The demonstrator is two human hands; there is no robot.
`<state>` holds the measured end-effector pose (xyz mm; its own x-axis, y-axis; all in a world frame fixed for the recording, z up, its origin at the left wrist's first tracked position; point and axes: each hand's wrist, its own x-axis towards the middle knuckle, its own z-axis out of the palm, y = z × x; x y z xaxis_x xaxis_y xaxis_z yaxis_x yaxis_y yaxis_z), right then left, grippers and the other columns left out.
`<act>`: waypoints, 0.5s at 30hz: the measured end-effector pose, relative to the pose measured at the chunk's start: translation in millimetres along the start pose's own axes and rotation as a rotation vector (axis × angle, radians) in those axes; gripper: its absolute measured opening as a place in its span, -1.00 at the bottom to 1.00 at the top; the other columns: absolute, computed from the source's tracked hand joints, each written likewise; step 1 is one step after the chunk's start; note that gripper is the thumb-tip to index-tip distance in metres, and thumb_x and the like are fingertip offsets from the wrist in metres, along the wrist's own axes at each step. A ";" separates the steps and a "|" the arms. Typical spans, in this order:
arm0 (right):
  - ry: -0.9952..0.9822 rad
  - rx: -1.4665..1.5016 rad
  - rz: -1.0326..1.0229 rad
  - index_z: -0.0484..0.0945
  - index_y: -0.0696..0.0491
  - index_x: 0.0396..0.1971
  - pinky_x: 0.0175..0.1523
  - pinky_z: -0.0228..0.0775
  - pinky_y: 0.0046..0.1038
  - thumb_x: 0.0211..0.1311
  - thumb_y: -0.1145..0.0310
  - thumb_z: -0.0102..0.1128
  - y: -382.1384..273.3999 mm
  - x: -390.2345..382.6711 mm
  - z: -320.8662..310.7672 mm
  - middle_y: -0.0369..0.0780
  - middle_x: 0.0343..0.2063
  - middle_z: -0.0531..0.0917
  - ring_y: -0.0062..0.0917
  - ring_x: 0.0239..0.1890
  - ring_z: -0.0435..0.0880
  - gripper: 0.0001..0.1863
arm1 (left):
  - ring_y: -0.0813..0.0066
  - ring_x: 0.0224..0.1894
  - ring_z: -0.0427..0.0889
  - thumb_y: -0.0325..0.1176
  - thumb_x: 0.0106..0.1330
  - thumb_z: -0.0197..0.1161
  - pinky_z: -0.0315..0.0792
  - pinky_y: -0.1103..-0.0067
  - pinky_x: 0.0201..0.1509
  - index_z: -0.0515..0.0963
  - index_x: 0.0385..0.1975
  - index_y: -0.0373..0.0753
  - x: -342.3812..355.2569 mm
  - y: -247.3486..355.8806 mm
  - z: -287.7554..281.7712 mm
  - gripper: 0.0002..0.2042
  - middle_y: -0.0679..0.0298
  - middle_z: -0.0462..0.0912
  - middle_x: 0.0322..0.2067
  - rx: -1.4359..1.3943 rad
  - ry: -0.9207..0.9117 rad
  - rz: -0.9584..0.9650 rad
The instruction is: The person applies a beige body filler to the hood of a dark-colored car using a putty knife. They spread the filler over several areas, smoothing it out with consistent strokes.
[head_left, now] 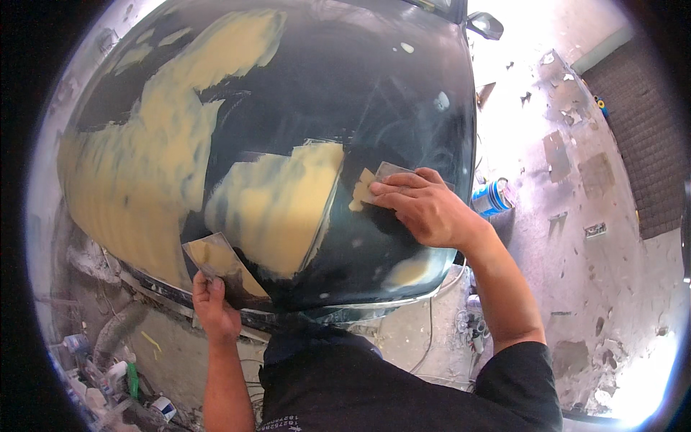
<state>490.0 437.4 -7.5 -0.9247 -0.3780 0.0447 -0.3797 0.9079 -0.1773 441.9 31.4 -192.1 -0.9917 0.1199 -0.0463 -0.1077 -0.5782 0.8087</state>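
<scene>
A dark car hood spreads under me, with broad patches of pale yellow filler at the left and middle. My left hand is closed on a flat square plate smeared with filler, held over the hood's near edge. My right hand grips a thin flat spreader against the hood, right of the middle patch, with a small yellow smear at its edge. Its fingers lie bunched over the spreader.
A side mirror juts out at the top right. A blue can stands right of the hood on a stained floor. A dark quilted mat lies at the far right. Containers and debris crowd the lower left; a hose runs below the bumper.
</scene>
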 end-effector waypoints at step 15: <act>-0.013 0.035 0.335 0.41 0.04 0.23 0.20 0.25 -0.09 0.22 0.58 0.04 -67.3 15.5 13.1 -0.09 0.14 0.59 -0.22 0.27 0.50 -0.48 | 0.42 0.13 0.54 -0.48 0.42 0.20 0.36 0.42 0.29 0.46 0.15 -0.31 2.9 -0.1 -5.1 -0.68 0.25 0.60 0.08 0.012 -0.058 -0.014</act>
<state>501.6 368.1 -7.7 -0.9975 -0.0624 -0.0346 -0.0536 0.9754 -0.2138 438.6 27.7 -195.3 -0.9844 0.1745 -0.0243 -0.1205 -0.5662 0.8154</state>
